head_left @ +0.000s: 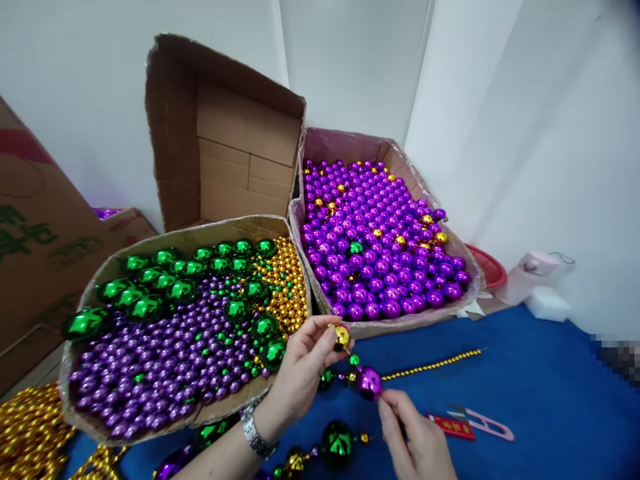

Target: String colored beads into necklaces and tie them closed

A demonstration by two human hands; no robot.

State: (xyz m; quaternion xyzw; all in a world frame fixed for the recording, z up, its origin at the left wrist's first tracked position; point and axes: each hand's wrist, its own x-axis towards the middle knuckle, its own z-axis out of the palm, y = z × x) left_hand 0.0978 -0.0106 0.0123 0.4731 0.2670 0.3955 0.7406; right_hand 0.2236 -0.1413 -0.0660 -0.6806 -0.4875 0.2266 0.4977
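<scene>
Pinching a gold bead (342,335) in the left hand (300,373), right hand (415,440) grips the purple bead (370,382); a slip could unstring the strand (430,365).

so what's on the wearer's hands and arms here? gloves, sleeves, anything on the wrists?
Both hands are bare, no gloves. The left hand has a silver metal link wristwatch on the wrist and no sleeve on the forearm in view. The right hand shows no rings or band; its wrist is cut off by the frame edge.
</scene>
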